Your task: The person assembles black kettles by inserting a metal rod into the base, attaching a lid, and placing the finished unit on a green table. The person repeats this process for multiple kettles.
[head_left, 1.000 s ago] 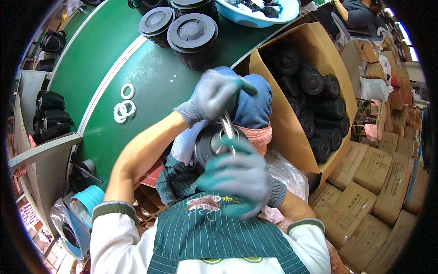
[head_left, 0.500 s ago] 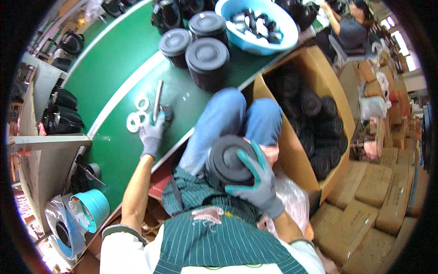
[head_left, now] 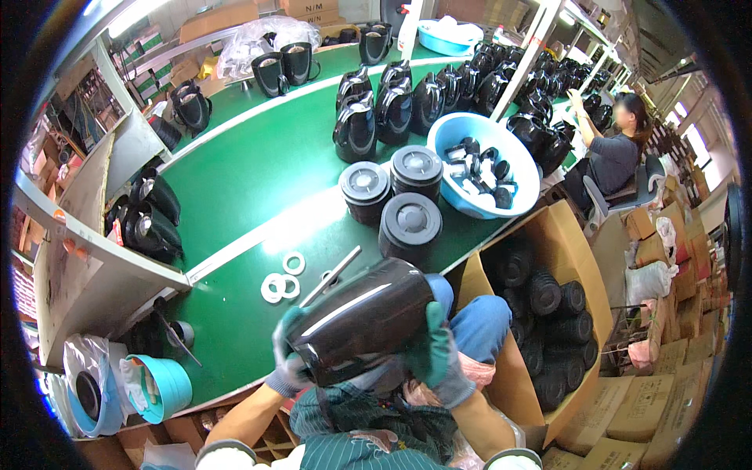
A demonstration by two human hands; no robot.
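A large glossy black cylindrical shell (head_left: 364, 313) lies tilted across my lap, held between both hands. My left hand (head_left: 288, 356), in a grey glove with teal fingers, grips its left end. On its right end, my right hand (head_left: 445, 362) presses in a matching glove. Just beyond the shell, a thin metal rod (head_left: 337, 271) rests on the green table (head_left: 235, 211). Several white rings (head_left: 273, 287) lie left of the rod. Black canisters with round grey tops (head_left: 410, 223) stand grouped farther off.
A light blue basin (head_left: 464, 200) holds small black and white parts. The cardboard box (head_left: 591, 274) at my right contains several ribbed black cylinders (head_left: 546, 294). Glossy black jugs (head_left: 393, 106) line the table. Another person (head_left: 615, 160) sits at the far right. Turquoise buckets (head_left: 168, 388) stand lower left.
The view has tilted up. My left hand has left the rod and joined the right on the shell. The shell, upright under my right hand before, now lies on its side, higher.
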